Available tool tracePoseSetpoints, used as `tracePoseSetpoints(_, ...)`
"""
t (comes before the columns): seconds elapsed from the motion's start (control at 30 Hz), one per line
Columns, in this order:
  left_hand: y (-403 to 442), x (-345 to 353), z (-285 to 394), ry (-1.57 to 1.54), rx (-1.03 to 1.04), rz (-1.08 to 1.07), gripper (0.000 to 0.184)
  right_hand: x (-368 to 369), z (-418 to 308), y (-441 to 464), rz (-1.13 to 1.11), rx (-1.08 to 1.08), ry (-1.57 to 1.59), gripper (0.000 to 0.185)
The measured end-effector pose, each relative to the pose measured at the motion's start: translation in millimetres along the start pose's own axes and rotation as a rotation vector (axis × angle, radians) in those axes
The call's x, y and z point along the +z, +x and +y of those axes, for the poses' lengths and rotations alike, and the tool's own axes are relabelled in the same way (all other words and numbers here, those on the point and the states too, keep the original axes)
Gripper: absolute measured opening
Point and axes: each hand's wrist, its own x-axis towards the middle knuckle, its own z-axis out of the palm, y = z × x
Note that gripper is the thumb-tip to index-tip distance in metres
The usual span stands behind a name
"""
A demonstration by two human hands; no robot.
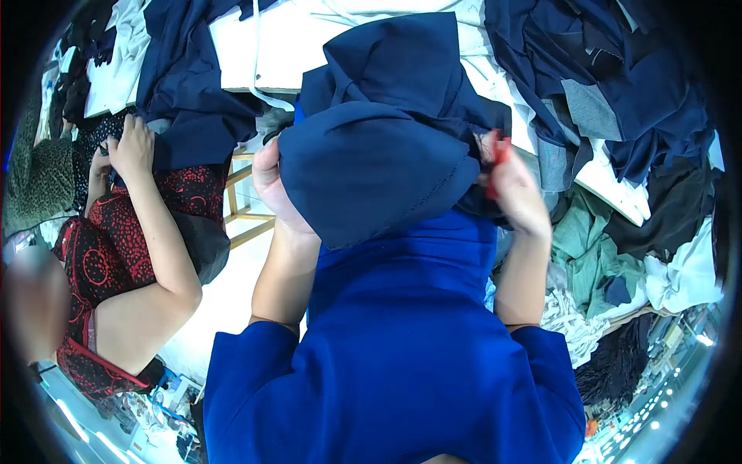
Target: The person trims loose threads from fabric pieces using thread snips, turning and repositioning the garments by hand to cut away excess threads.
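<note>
A dark navy garment piece [379,166], folded and showing a stitched seam, is spread in front of my blue top. My left hand [272,185] grips its left edge, with part of the fingers hidden by the cloth. By the garment's right edge, my right hand [516,189] is closed around a small red tool [498,161] that looks like thread snips. Motion blurs that hand and the tool, so whether its tip touches the fabric I cannot tell.
Navy cloth pieces [618,93] lie heaped at the right, above green fabric [583,240] and white scraps [568,321]. A white tabletop [267,50] is ahead. At left, a co-worker in a red-and-black patterned garment [100,263] handles navy cloth [197,116], near a wooden stool [246,213].
</note>
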Motion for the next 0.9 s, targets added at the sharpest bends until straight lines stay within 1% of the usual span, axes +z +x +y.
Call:
tracePoseSetpoints(0.03,0,-1,2,-0.002,0.014,-0.001,0.036,9,3,0,0.033,0.110,0.075,0.031)
tracePoseSetpoints(0.07,2,-4,6,0.000,0.014,-0.005,0.036,22,-3,9,-0.010,0.098,0.008,0.029)
tracePoseSetpoints(0.1,4,-8,10,0.087,0.015,0.026,0.033,34,-8,14,0.093,0.108,0.007,0.020)
tracePoseSetpoints(0.13,4,-10,15,0.175,0.017,0.059,0.031,33,-3,17,0.117,0.054,0.122,0.020)
tracePoseSetpoints(0.17,4,-10,19,0.178,0.020,0.061,0.031,33,0,21,0.143,0.000,0.237,0.022)
tracePoseSetpoints(0.2,4,-9,22,0.276,0.056,0.138,0.028,34,-8,22,0.226,-0.009,0.232,0.029)
tracePoseSetpoints(0.23,5,-9,26,0.373,0.092,0.212,0.024,25,-5,21,0.270,-0.029,0.263,0.027)
tracePoseSetpoints(0.27,8,-5,30,0.458,0.095,0.211,0.018,23,-12,22,0.310,-0.047,0.326,0.026)
tracePoseSetpoints(0.3,9,-2,33,0.599,0.115,0.230,0.016,18,-13,20,0.322,-0.074,0.376,0.025)
tracePoseSetpoints(0.33,12,2,35,0.740,0.135,0.246,0.014,8,-10,15,0.327,-0.090,0.329,0.024)
tracePoseSetpoints(0.37,17,0,35,0.995,0.160,0.340,0.012,6,-13,13,0.332,-0.091,0.326,0.024)
tracePoseSetpoints(0.4,22,-2,29,1.342,0.316,0.312,0.016,6,-19,9,0.325,-0.103,0.260,0.025)
tracePoseSetpoints(0.43,25,-3,28,1.661,0.442,0.126,0.030,6,-23,7,0.316,-0.113,0.194,0.025)
tracePoseSetpoints(0.47,24,11,26,1.813,0.470,-0.001,0.045,8,-25,6,0.333,-0.118,0.177,0.028)
tracePoseSetpoints(0.5,24,25,24,1.868,0.441,-0.184,0.050,8,-26,4,0.331,-0.117,0.174,0.028)
tracePoseSetpoints(0.57,35,35,8,1.774,0.401,-0.507,0.043,7,-28,1,0.179,-0.124,0.131,0.029)
tracePoseSetpoints(0.6,39,44,-5,1.759,0.389,-0.579,0.040,10,-32,0,0.112,-0.122,0.182,0.030)
tracePoseSetpoints(0.63,41,48,-15,1.867,0.316,-0.659,0.040,13,-31,-1,0.106,-0.127,0.169,0.030)
tracePoseSetpoints(0.67,43,49,-26,1.861,0.282,-0.659,0.036,14,-31,-2,0.104,-0.133,0.156,0.030)
tracePoseSetpoints(0.7,49,47,-37,1.733,0.246,-0.648,0.028,12,-31,-3,0.060,-0.155,0.134,0.029)
tracePoseSetpoints(0.77,53,45,-45,1.646,-0.078,-0.615,0.022,15,-37,-5,0.098,-0.138,0.126,0.028)
tracePoseSetpoints(0.8,57,40,-48,1.582,-0.063,-0.620,0.019,19,-39,-5,0.132,-0.121,0.120,0.028)
tracePoseSetpoints(0.83,56,38,-50,1.576,-0.065,-0.625,0.019,23,-37,-1,0.271,-0.174,0.072,0.022)
tracePoseSetpoints(0.9,49,39,-51,1.416,-0.159,-0.298,0.017,20,-31,4,0.557,-0.238,-0.060,0.011)
